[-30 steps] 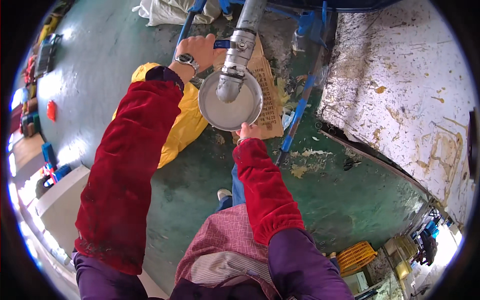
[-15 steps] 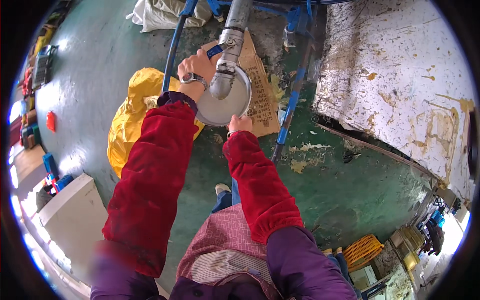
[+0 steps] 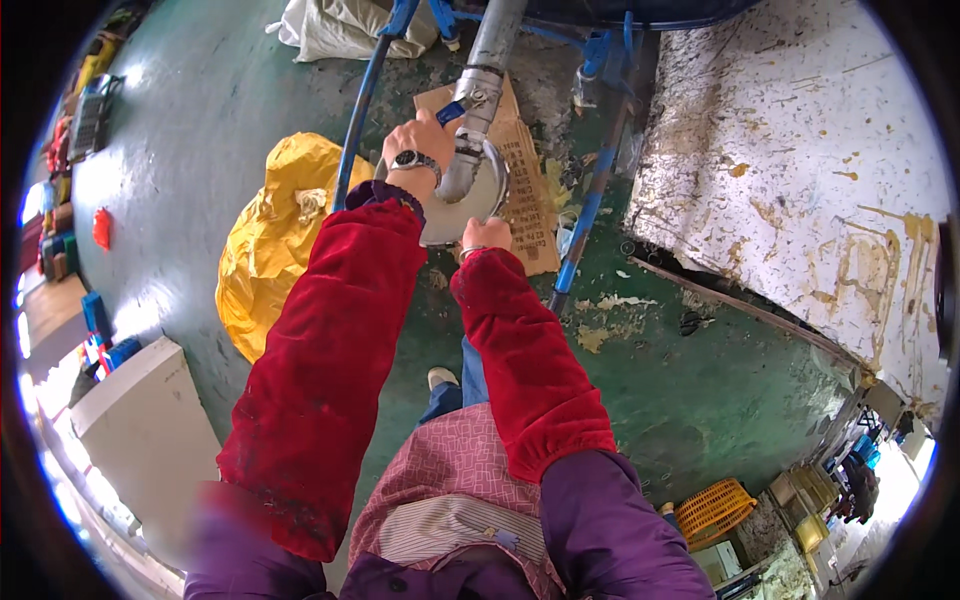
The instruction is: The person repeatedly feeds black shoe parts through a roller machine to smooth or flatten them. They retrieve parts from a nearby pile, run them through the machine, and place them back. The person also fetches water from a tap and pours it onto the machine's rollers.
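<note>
My left hand [image 3: 412,145], with a metal watch on the wrist, is closed at the blue valve lever [image 3: 451,114] on a grey metal pipe [image 3: 497,35]. The pipe's bent outlet [image 3: 457,184] hangs over a round bucket [image 3: 503,168] holding whitish stuff [image 3: 476,206]. On the bucket's near rim, my right hand [image 3: 485,235] grips with curled fingers. My left hand and sleeve hide the bucket's left part. Beneath the bucket lies a flattened cardboard sheet [image 3: 530,190]. Red sleeve covers run up both my forearms.
Blue metal legs [image 3: 362,125] stand on both sides of the pipe. A yellow sack [image 3: 270,240] lies left of the bucket, a white sack [image 3: 350,28] behind. At right is a stained white panel [image 3: 780,160]; an orange basket [image 3: 715,512] sits lower right.
The pipe, bucket and both hands appear slightly further right as the view shifts. My left hand stays at the lever and my right hand on the rim.
</note>
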Demonstrator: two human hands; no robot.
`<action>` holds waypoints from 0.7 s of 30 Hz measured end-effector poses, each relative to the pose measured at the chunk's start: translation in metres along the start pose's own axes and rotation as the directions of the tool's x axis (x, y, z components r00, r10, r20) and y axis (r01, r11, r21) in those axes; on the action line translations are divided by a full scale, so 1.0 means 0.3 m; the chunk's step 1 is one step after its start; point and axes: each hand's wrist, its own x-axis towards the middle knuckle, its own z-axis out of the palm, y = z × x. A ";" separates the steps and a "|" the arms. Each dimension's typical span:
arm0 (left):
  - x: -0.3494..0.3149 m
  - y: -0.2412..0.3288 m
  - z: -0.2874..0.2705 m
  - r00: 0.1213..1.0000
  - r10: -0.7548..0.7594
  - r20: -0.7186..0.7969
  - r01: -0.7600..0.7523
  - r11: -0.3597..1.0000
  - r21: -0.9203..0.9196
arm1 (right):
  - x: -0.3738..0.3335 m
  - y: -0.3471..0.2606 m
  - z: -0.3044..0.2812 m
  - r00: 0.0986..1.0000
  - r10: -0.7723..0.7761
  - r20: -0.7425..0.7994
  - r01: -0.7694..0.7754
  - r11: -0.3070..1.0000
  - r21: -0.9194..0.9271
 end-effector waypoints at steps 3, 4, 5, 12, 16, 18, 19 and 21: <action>0.000 -0.017 0.009 0.998 -0.037 0.041 0.038 0.999 -0.025 | -0.011 -0.025 -0.013 0.996 0.017 0.086 -0.015 1.000 -0.024; -0.004 -0.010 0.002 0.999 -0.032 0.038 0.033 0.999 -0.023 | -0.010 -0.033 -0.018 0.996 0.005 0.085 -0.004 1.000 -0.015; -0.006 -0.002 -0.003 0.999 -0.028 0.037 0.029 0.999 -0.020 | -0.008 -0.041 -0.021 0.996 -0.006 0.084 0.006 1.000 -0.008; -0.011 0.017 -0.020 0.997 -0.059 0.041 0.060 0.998 -0.012 | 0.007 -0.065 -0.031 1.000 0.002 0.029 -0.002 1.000 -0.009; -0.008 0.016 -0.026 0.997 -0.057 0.054 0.058 0.998 -0.017 | 0.013 -0.058 -0.040 0.999 -0.014 0.035 0.015 0.999 -0.043; 0.000 0.012 -0.017 0.997 -0.053 0.060 0.054 0.998 -0.016 | 0.011 -0.057 -0.050 0.998 -0.005 0.055 0.008 0.999 -0.052; -0.002 0.008 -0.017 0.997 -0.054 0.061 0.056 0.998 -0.022 | 0.010 -0.050 -0.054 0.998 -0.008 0.068 0.011 0.999 -0.042; -0.007 -0.002 -0.012 0.996 -0.057 0.066 0.060 0.998 -0.034 | 0.003 -0.036 -0.053 0.998 -0.032 0.058 0.035 0.998 -0.055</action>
